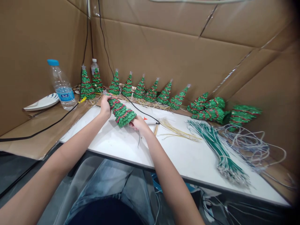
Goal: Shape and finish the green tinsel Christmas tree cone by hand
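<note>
Both hands, left point(105, 106) and right point(138, 123), each grip closed on a bristly green tinsel cone tree point(122, 112) above a white desk point(182, 156); cardboard walls point(164, 47).

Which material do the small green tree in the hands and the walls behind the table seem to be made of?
The small green tree, held by left hand and right hand, looks like shiny tinsel or foil: it glitters. The walls look like matte brown cardboard, with visible seams.
</note>
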The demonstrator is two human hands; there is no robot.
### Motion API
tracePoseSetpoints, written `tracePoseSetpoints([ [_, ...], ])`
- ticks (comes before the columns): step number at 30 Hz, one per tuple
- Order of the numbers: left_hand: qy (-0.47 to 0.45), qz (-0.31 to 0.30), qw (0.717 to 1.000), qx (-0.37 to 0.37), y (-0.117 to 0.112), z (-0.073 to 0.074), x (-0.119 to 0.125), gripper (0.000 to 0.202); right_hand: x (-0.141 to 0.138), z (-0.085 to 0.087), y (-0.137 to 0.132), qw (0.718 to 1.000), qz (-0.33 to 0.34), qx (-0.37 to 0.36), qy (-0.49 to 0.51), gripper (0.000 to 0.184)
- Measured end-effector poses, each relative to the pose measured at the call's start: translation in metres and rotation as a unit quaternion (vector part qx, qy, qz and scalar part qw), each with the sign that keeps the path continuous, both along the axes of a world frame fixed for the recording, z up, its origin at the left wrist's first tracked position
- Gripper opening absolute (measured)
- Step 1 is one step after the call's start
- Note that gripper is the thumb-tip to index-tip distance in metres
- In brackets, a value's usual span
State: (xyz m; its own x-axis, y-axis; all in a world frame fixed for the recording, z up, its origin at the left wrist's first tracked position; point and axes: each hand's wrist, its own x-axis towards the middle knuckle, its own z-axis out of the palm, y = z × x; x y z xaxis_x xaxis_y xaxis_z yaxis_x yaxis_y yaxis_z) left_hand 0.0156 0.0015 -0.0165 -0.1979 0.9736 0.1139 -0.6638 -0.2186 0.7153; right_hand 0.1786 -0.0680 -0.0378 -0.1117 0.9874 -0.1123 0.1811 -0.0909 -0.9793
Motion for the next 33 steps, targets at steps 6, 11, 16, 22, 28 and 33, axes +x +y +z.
tracePoseSetpoints([
  [6, 0.017, 0.027, 0.996, -0.078, 0.013, -0.006, -0.009, 0.01, 0.005, 0.015, -0.002, 0.997, -0.013, -0.013, 0.08, 0.017],
  [11, 0.034, 0.002, 0.992, -0.123, 0.016, -0.009, -0.013, 0.01, 0.006, 0.02, -0.001, 0.989, -0.07, -0.005, 0.129, 0.017],
  [16, 0.048, -0.044, 0.987, -0.147, 0.01, -0.005, -0.016, 0.012, 0.006, 0.017, 0.003, 0.982, -0.112, -0.013, 0.149, 0.019],
  [22, 0.062, -0.114, 0.978, -0.166, -0.009, 0.003, -0.026, 0.016, 0.01, 0.013, 0.008, 0.976, -0.14, -0.032, 0.166, 0.018],
  [28, 0.072, -0.16, 0.968, -0.179, -0.044, 0.001, -0.047, 0.021, 0.013, 0.012, 0.011, 0.971, -0.126, -0.045, 0.197, 0.014],
  [33, 0.018, -0.126, 0.97, -0.208, -0.076, -0.005, -0.056, 0.024, 0.009, 0.012, 0.007, 0.971, -0.085, -0.046, 0.217, 0.011],
])
